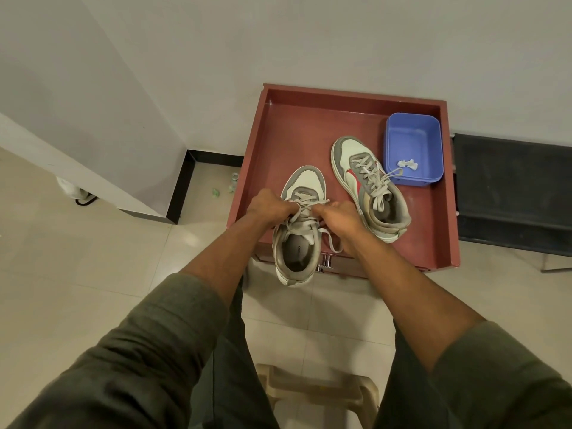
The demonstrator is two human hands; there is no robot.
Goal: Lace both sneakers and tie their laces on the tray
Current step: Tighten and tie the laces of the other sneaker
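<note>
The near sneaker hangs over the tray's front edge, heel toward the person. The left hand and right hand each have a closed grip pinching its lace above the tongue, fingers curled tight. At two o'clock lies the second sneaker, laced, just beside a blue tub.

Near sneaker overhangs tray; far sneaker laced.
</note>
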